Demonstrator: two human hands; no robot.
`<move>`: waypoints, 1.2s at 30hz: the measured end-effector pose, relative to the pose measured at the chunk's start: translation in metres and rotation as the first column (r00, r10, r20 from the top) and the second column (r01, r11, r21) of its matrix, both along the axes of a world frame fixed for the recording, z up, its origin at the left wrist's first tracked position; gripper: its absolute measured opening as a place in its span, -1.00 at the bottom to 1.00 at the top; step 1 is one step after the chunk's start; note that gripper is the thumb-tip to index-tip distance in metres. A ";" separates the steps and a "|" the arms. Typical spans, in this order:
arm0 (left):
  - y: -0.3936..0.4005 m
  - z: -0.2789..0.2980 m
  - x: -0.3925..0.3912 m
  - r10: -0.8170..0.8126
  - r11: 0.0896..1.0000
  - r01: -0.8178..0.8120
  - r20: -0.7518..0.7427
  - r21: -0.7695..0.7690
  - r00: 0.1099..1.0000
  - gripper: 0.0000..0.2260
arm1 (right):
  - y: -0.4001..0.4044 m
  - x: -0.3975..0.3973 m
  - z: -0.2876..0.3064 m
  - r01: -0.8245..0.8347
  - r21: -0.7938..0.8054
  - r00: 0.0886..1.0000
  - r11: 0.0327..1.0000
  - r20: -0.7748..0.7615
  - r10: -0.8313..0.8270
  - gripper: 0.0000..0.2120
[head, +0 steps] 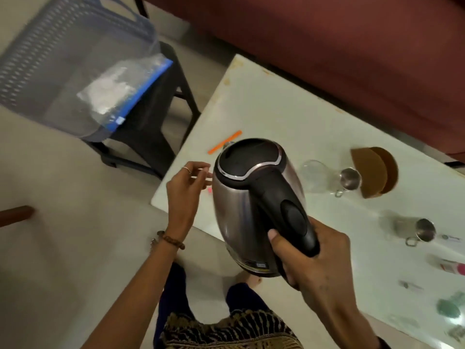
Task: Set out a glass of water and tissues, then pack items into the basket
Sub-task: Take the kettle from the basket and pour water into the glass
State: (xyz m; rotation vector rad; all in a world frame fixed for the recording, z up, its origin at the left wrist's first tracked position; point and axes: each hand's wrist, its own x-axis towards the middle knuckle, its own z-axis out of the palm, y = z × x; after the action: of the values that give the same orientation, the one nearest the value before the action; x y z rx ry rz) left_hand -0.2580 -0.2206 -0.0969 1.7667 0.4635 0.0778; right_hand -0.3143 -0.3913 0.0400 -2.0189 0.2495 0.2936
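Kettle (pixel 254 197), steel body with black lid and black handle, is held in the air above the near corner of the white counter (pixel 276 107), tilted so its lid faces the camera. Right hand (pixel 314 258) grips the handle low down, fingers (pixel 286 270) wrapped around it, thumb lying along its near side. Left hand (pixel 185 190) is just beside the kettle's left flank, fingers loosely spread and empty; whether the fingertips touch the steel cannot be told. A beaded bracelet (pixel 173 240) sits on the left wrist, a ring on one finger.

On the counter, right of the kettle: a clear glass (pixel 314 176) standing upright, and touching or just beside it a small steel cup (pixel 350 178) lying on its side. Behind these, brown round coasters (pixel 375 170) stand on edge. Nearer the camera, a second steel cup (pixel 417 229) lies on its side, well apart from the first. Small blurred items lie along the right edge; these cannot be identified. An orange strip (pixel 225 142) lies flat on the counter behind the kettle.

Grey perforated basket (pixel 32 64) rests on a dark stool (pixel 161 104) to the left of the counter, well apart from the kettle. Inside it lies a clear bag (pixel 113 89) with a blue strip along one edge and white contents. Tissues are not distinguishable as such
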 end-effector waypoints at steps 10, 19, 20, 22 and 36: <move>0.211 0.046 -0.003 0.356 0.883 -0.398 0.197 0.250 0.913 -0.89 | 0.196 0.065 0.022 -0.307 0.286 0.951 0.908 0.124 0.282 -0.87; 0.361 0.002 0.081 0.456 0.866 -0.415 -0.100 0.280 0.884 -0.67 | 0.359 0.152 0.009 -0.214 0.448 0.968 0.868 0.216 0.127 -0.74; 0.368 -0.001 0.092 0.420 0.889 -0.377 -0.137 0.260 0.897 -0.63 | 0.373 0.160 0.006 -0.191 0.448 0.968 0.873 0.234 0.091 -0.76; 0.383 -0.006 0.111 0.364 0.926 -0.326 -0.221 0.190 0.905 -0.59 | 0.402 0.176 -0.005 -0.142 0.443 0.964 0.885 0.265 0.022 -0.77; 0.407 -0.025 0.132 0.380 0.914 -0.324 -0.233 0.245 0.895 -0.76 | 0.498 0.217 -0.097 0.216 0.523 0.899 0.825 0.223 -0.377 -0.79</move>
State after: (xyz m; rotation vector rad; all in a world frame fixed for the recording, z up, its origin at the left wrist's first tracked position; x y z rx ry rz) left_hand -0.1256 0.1864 -0.1217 1.8803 1.0122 0.1400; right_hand -0.0975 0.1071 -0.0571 -1.4631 0.2567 -0.1645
